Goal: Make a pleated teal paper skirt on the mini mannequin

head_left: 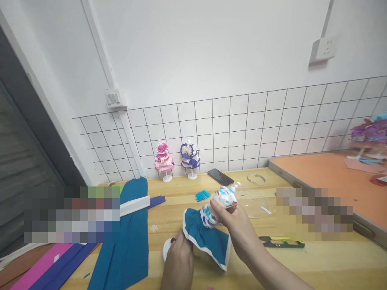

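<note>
My right hand (231,215) grips the upper part of a small tree-shaped craft, a white body (208,215) speckled with blue and red, ending in a beaded white tip (237,186). It is tilted up to the right. A teal fabric skirt (205,237) with white edging spreads round its lower end. Under that skirt's left side, my left hand (179,255) is closed at the craft's lower end; its fingertips are mostly hidden. Part of a round white base (166,249) shows beside it. A bundle of pleated light-blue strips (202,195) lies just beyond.
Teal fabric (121,241) and coloured strips (60,262) cover the left. Behind stand a pink-and-white tree (163,159) and a blue-and-white one (190,159), with a phone (220,177) and wire coil (256,179) nearby. Thread snips (282,242) lie right, before an orange board (317,173).
</note>
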Demonstrator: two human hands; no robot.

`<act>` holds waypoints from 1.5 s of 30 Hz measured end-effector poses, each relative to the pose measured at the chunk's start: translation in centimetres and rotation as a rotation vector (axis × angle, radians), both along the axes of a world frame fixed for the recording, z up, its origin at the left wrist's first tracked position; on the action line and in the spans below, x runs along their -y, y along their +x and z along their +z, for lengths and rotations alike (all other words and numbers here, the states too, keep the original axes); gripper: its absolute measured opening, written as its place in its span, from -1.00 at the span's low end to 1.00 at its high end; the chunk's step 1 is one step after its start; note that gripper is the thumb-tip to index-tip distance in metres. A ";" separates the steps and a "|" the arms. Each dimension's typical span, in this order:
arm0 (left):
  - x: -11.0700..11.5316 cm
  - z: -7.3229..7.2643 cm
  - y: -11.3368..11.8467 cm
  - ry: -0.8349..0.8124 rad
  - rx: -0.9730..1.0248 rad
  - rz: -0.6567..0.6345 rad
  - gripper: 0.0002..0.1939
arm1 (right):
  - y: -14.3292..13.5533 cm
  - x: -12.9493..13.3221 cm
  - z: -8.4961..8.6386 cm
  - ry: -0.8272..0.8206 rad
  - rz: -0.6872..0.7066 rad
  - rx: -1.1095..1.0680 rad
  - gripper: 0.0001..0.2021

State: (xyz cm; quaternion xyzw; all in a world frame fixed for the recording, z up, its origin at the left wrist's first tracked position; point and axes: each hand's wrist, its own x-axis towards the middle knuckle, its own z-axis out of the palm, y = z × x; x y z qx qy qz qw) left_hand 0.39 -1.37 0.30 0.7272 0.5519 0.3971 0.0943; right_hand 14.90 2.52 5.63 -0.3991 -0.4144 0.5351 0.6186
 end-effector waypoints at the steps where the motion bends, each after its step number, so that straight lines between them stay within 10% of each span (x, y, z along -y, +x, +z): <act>1: -0.1 -0.2 0.0 0.002 -0.016 -0.007 -0.60 | 0.0 0.0 -0.1 -0.005 0.015 0.016 -0.63; 9: 0.3 -1.2 -0.3 -0.035 0.068 0.011 -0.59 | -0.2 0.4 0.0 0.022 0.183 0.104 -0.66; 27: -0.7 -0.2 -0.4 -0.226 0.971 -0.053 -0.71 | -0.3 -0.2 -2.2 0.061 0.324 0.242 -0.21; 45: 0.2 1.6 -0.5 -0.192 1.019 -0.020 -0.71 | -0.3 0.5 -1.7 0.020 0.694 0.226 -0.68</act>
